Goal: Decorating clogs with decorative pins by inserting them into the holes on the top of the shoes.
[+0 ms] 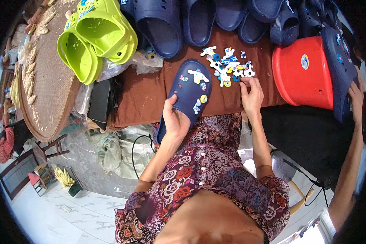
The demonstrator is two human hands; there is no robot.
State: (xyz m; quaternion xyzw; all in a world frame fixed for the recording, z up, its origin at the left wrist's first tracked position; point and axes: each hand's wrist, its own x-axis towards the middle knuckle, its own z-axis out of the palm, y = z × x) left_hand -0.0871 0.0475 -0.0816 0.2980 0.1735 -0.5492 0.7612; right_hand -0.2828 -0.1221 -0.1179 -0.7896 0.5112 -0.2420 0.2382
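Near the middle of the frame, a navy clog (pixel 187 95) lay slanted over the front edge of the desk (pixel 138 97), which was covered in brown cloth, its toe pointing up. The left hand (pixel 177 121) gripped it around the foot opening, thumb on the upper, its other fingers hidden. The clog looked light and springy, a smooth moulded foam that should have flexed without breaking; the rim of the opening seemed the surest hold, clear of the small charms (pixel 198 76) on the upper. Right of centre, the right hand (pixel 253 95) had its fingertips drawn together at the lower edge of a charm pile (pixel 230 67); whether they pinched a piece, I could not tell. Those pieces looked tiny, rubbery and best taken by their edges. Green clogs (pixel 105 34) sat at the upper left, a red bucket (pixel 299 73) at the right.
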